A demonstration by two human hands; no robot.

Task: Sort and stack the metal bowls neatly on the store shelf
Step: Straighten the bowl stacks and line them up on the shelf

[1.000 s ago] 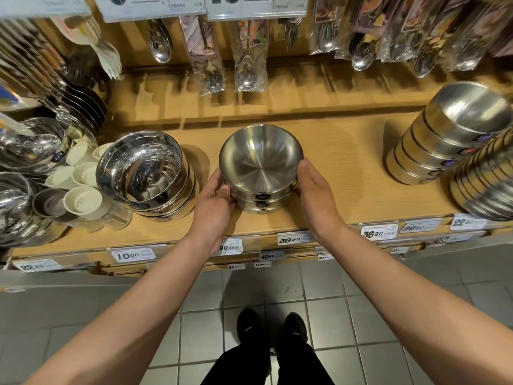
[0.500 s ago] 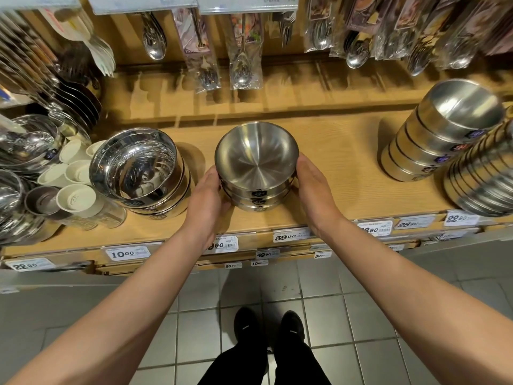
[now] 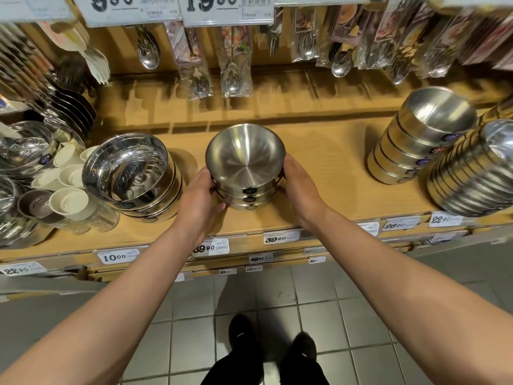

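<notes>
Bowls [image 3: 245,173], brushed steel, nested in a short stack, stand mid-shelf [image 3: 327,168] with both hands cupping them: left hand [image 3: 198,202] and right hand [image 3: 301,190], fingers curled round the sides. Edge tags read "39 90" [image 3: 281,237] and "10 00" [image 3: 118,256]. Packaged spoons [image 3: 233,62] hang behind.

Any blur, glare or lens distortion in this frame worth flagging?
Head view: wide-angle bending tilts the bowl stacks at right; motion blur smears the hanging cutlery packs; the polished bowl stack at left mirrors its surroundings; the centre stack and both hands stay sharp.
</notes>
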